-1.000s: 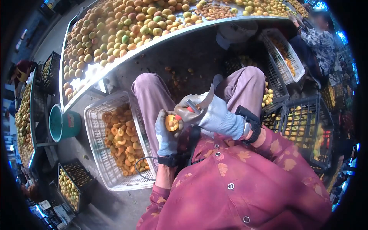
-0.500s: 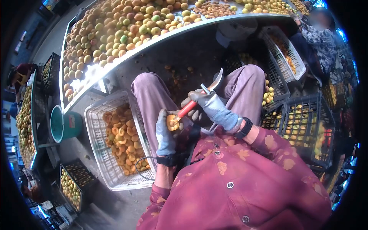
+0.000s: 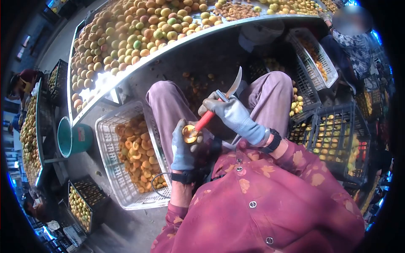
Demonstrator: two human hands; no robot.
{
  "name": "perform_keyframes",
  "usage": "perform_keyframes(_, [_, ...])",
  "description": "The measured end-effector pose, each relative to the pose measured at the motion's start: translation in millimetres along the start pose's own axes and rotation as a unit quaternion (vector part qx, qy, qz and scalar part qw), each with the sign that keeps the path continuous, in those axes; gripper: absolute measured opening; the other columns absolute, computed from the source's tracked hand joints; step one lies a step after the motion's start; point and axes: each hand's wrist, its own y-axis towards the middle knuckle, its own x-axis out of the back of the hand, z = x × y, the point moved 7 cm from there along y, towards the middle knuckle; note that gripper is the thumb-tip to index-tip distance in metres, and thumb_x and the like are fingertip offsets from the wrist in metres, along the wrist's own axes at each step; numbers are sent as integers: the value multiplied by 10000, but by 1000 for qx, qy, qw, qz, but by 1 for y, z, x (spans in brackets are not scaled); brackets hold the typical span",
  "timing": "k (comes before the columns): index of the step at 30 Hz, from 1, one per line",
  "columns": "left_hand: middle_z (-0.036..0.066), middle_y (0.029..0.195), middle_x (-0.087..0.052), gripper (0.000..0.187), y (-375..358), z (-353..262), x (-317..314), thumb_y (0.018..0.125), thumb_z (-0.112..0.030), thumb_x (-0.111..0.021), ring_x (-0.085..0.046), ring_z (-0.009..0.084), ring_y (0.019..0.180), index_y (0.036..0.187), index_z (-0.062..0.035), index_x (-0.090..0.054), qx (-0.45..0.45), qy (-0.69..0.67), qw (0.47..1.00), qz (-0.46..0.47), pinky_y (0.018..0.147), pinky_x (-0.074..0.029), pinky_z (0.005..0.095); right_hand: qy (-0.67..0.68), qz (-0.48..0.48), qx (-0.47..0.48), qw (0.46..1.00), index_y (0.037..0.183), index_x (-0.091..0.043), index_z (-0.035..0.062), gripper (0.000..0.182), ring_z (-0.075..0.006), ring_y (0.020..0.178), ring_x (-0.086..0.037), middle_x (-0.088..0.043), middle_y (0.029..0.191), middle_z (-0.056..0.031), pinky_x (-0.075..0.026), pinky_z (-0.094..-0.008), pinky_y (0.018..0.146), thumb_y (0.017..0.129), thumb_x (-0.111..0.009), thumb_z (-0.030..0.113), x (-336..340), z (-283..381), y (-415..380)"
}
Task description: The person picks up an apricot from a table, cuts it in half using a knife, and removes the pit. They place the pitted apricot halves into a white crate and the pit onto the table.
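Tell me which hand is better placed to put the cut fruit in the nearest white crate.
Likely the left hand: it holds the cut fruit, nearer that white crate; the right hand grips the red-handled tool.

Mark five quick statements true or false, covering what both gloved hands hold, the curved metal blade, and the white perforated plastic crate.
1. The left hand in a grey-blue knit glove holds a cut orange fruit. True.
2. The right hand in a grey-blue knit glove grips a red-handled tool. True.
3. The tool's curved metal blade is in the fruit. False: it points away; the tool's other end is at the fruit.
4. A round teal plastic bucket stands left of the white perforated plastic crate. True.
5. The crate holds whole green fruit. False: it holds cut orange pieces.
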Motion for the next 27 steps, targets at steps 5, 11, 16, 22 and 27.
perform_keyframes(5, [10,520,-454,500,1,2,-6,979,-462,-370,-295,87,320,902,-29,-606,60,-21,984,168,328,-257,218,-172,38,26,984,880,-614,101,112,-282,710,-662,-668,845,-92,-523,-327,657,864,-651,206,25,102,16])
perform_keyframes(11, [-12,779,-570,381,-24,-2,-30,946,-410,-461,-500,70,543,1160,-107,-548,16,-1,1000,-10,441,-400,192,-274,251,-40,928,1038,-575,130,335,-320,853,-675,-680,906,-128,-518,-442,727,810,-693,344,-28,60,-8])
perform_keyframes(16, [-21,909,-608,318,-4,3,-5,938,-378,-473,-593,93,756,1127,-140,-567,-42,100,991,82,618,-493,217,-287,236,-57,927,1052,-589,162,395,-341,744,-671,-675,792,-136,-515,-447,637,790,-661,448,-34,21,-8])
perform_keyframes(22, [-2,880,-633,290,-9,-15,-21,987,-298,-423,-596,82,742,961,-90,-623,-18,123,991,40,645,-482,221,-97,176,-126,972,922,-633,106,230,-229,673,-641,-642,740,-101,-478,-344,625,787,-655,291,-21,31,-4])
perform_keyframes(27, [27,877,-643,330,1,-37,-18,1014,-285,-403,-598,89,710,1012,-35,-617,-118,269,952,83,603,-477,227,-40,174,-141,974,878,-609,96,195,-185,687,-648,-667,775,-62,-485,-310,633,852,-644,286,-23,28,9])
